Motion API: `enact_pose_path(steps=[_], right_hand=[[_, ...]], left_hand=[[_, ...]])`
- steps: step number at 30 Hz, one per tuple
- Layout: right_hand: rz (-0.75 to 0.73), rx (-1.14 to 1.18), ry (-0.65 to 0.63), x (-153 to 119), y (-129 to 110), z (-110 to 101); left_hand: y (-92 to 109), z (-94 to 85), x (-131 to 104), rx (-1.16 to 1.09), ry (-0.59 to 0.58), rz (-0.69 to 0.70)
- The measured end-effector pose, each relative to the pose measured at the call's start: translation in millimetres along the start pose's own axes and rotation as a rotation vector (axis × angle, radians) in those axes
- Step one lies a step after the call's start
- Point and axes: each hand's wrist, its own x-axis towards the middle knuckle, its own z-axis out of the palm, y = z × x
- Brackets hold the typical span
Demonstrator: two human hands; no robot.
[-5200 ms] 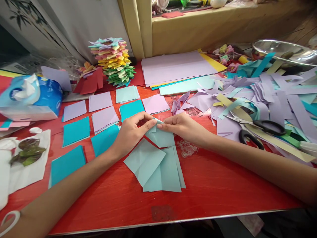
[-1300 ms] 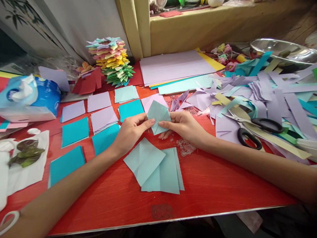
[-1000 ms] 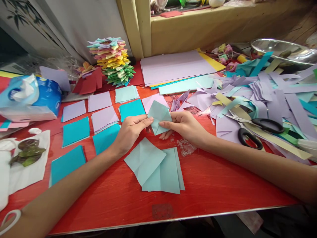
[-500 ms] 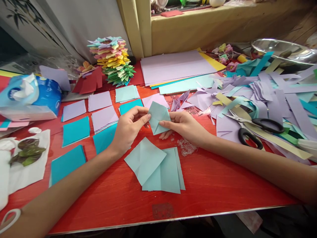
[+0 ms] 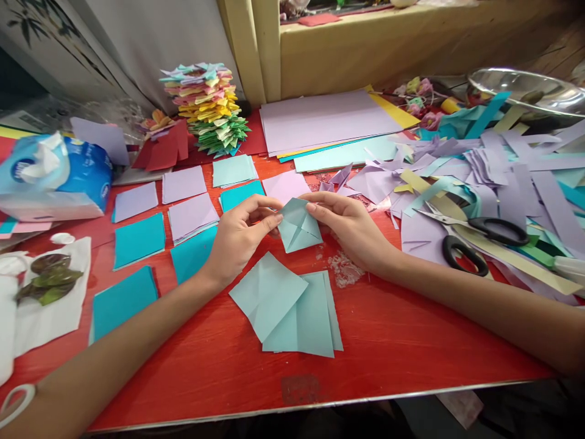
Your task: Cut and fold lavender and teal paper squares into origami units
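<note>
Both hands hold one small folded light-blue paper (image 5: 300,227) above the red table (image 5: 388,341). My left hand (image 5: 242,235) pinches its left corner between thumb and fingers. At its upper right edge, my right hand (image 5: 354,225) grips it with thumb and forefinger. The paper is a small square whose flaps meet near its middle. Below the hands lie several creased light-blue sheets (image 5: 278,292), overlapping. Stacks of lilac paper (image 5: 192,216) and teal paper (image 5: 139,239) stand to the left of my left hand.
Black-handled scissors (image 5: 466,253) lie on a heap of paper strips (image 5: 498,183) at right. A metal bowl (image 5: 525,91) stands behind. A colourful paper tower (image 5: 208,110), large lilac sheets (image 5: 324,122) and a tissue pack (image 5: 55,177) are farther back and left.
My right hand has shifted from the paper's lower right edge to its upper right corner. The paper is turned and sits slightly lower, with its folded flaps showing.
</note>
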Motion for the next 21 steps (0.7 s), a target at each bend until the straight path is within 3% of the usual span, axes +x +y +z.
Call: enact_pose_path(steps=[11, 21], right_hand=[[-0.018, -0.037, 0.024, -1.2, -3.4, -1.9], [-0.017, -0.029, 0.003, 0.4, -1.8, -1.0]], left_hand=[[1.7, 0.3, 0.9, -0.101, -0.021, -0.025], [7.1, -0.3, -3.0, -0.032, -0.059, -0.039]])
